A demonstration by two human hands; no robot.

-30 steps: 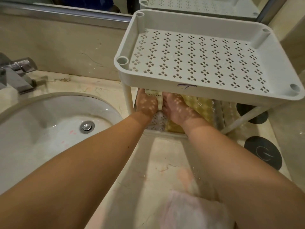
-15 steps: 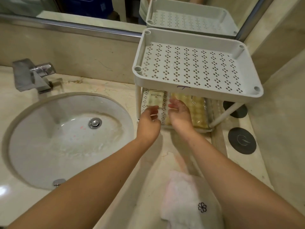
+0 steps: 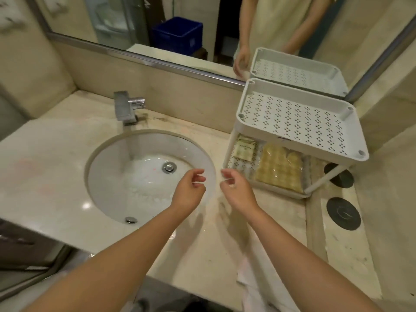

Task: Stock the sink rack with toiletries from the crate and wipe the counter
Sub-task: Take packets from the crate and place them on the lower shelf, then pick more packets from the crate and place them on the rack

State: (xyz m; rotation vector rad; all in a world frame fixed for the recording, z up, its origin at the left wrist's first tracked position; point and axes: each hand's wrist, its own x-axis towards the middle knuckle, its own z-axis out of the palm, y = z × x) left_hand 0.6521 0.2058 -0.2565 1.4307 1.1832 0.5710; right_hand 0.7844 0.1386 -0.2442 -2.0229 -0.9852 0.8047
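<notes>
A white two-tier perforated rack stands on the marble counter to the right of the sink. Its top shelf holds nothing. On the lower shelf lie a small cream sachet and a yellow checked packet in clear wrap. My left hand hovers over the sink's right rim, fingers loosely curled and holding nothing. My right hand hangs just left of the rack, also with nothing in it. A white cloth lies on the counter under my right forearm, mostly hidden.
A chrome faucet stands behind the sink. Two black round discs lie on the counter right of the rack. The mirror reflects a blue crate behind me. A wall closes off the right side.
Both hands have pulled back out from under the rack's top shelf, leaving the sachet on the lower shelf. The view has drawn back and up, showing the whole sink.
</notes>
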